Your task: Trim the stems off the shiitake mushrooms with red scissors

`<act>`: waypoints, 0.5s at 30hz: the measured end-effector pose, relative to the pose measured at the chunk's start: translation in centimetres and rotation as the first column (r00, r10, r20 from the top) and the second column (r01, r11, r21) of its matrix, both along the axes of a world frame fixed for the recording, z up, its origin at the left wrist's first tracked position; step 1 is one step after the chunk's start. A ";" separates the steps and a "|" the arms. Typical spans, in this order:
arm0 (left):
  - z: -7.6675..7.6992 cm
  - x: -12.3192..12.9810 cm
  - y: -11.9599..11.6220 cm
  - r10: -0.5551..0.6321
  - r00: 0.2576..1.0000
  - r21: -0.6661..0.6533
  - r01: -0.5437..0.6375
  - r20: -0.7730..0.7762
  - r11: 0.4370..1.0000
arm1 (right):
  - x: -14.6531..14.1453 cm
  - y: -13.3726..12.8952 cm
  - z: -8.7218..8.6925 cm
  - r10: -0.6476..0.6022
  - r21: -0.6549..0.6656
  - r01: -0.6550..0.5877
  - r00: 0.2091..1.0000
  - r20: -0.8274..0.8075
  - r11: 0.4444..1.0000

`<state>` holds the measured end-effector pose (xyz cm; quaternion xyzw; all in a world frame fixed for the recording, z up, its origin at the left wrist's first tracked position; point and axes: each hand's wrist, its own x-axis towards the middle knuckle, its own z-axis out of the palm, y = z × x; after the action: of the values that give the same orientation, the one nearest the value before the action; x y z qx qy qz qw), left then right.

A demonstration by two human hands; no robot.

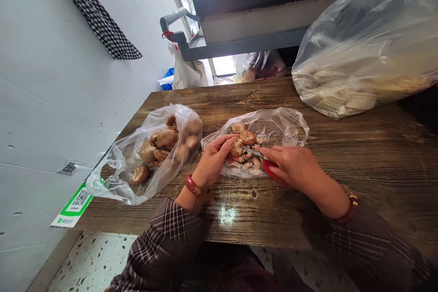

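Between its fingers my left hand [219,155] grips a brown mushroom [237,148], its underside turned toward the right. My right hand [294,164] is closed around red-handled scissors [252,150], whose metal blades reach the stem of that mushroom. Both hands are over a clear plastic bag [284,127] spread on the table, where cut stems and a few mushroom caps [247,137] lie. To the left of my left hand, a second plastic bag [119,164] lies open with several whole mushrooms [166,138] in it.
The dark wooden table [226,219] meets a white wall [51,100] on the left. A large plastic bag of pale contents [356,77] stands at the back right. A green-edged QR code card [77,203] sits at the left corner. Behind is a grey metal frame [239,45].
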<state>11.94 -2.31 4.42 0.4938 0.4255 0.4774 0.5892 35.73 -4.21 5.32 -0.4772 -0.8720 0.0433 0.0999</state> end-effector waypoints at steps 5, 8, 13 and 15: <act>0.1 0.0 0.0 -0.031 0.988 -0.091 0.045 0.149 0.995 | 0.0 0.1 -0.5 0.001 0.033 0.000 1.000 -0.021 0.999; 0.1 0.1 0.0 -0.031 0.977 -0.098 0.053 0.210 0.994 | 0.3 0.2 -0.7 -0.002 0.072 0.004 1.000 -0.024 0.997; 0.2 -0.1 -0.1 -0.062 0.971 -0.092 0.085 0.229 0.992 | 0.6 0.5 -1.1 -0.028 0.145 0.041 0.995 -0.092 0.989; 0.2 -0.3 -0.1 -0.066 0.970 -0.083 0.087 0.235 0.993 | 0.7 0.6 -1.2 -0.028 0.178 0.049 0.992 -0.119 0.983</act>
<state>11.65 -2.36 4.63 0.4229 0.3562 0.4884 0.6751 36.47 -3.60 4.09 -0.4797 -0.8556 -0.0100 0.1941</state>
